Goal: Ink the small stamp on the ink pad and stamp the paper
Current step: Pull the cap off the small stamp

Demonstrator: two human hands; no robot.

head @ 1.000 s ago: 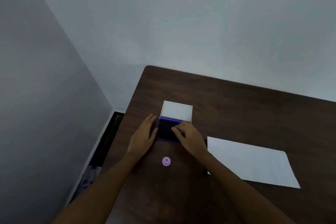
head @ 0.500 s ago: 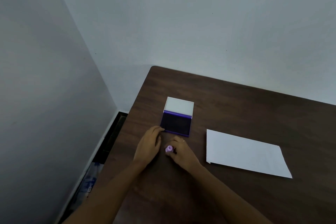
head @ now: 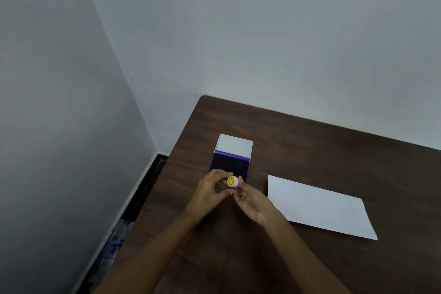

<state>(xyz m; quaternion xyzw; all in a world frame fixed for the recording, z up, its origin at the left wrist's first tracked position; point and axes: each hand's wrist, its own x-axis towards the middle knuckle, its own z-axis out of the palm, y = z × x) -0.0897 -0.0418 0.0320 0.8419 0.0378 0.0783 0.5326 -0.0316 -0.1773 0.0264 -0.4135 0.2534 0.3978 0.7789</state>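
Note:
The small pink stamp (head: 233, 181), with a yellow round face toward the camera, is lifted off the table and held between both hands. My right hand (head: 250, 200) pinches it from the right and below. My left hand (head: 210, 192) curls around its left side, fingertips touching it. Just behind them lies the ink pad (head: 230, 164), open, its dark purple pad bare and its white lid (head: 235, 145) folded back. The white paper (head: 319, 206) lies flat to the right of the hands.
The dark wooden table (head: 310, 145) stands in a corner, its left edge close to the grey wall (head: 59, 126). A narrow gap with dark floor and a bluish bag (head: 117, 243) runs along the table's left side.
Both hands left the ink pad and came back to the stamp near the table's front. The right hand picked the stamp up and raised it; the left hand joined it.

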